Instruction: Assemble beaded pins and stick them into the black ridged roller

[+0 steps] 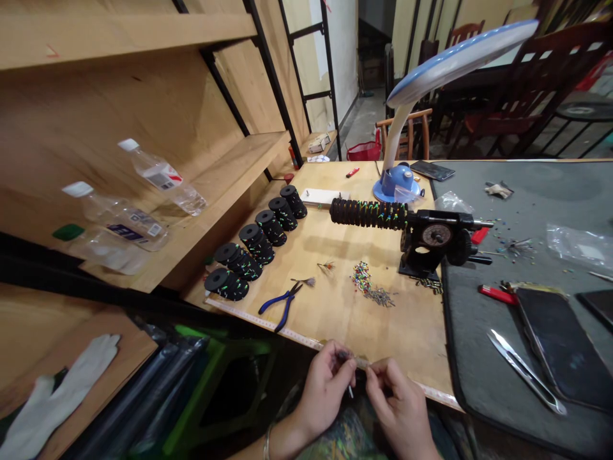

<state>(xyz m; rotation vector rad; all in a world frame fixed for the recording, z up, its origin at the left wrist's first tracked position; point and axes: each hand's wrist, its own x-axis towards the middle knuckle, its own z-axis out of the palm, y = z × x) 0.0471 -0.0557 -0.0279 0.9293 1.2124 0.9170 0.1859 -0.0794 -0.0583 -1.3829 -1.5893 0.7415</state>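
Note:
My left hand (323, 386) and my right hand (400, 402) meet at the near edge of the wooden table (335, 306). Both pinch a small thin piece (357, 362) between their fingertips; it is too small to name. Ahead lies a heap of small coloured beads and pins (368, 284). Further on stands a black hand-crank winder (431, 239), its rod (366, 213) wrapped in black with coloured specks. A row of black spools (256, 243) runs along the left side. Blue-handled pliers (282, 303) lie near the row.
A blue desk lamp (407, 172) stands behind the winder. On the grey mat (550, 211) to the right lie scissors (524, 370), a red lighter (498, 294), phones and plastic bags. Plastic bottles (119, 214) rest on the left shelf. A white glove (62, 390) lies lower left.

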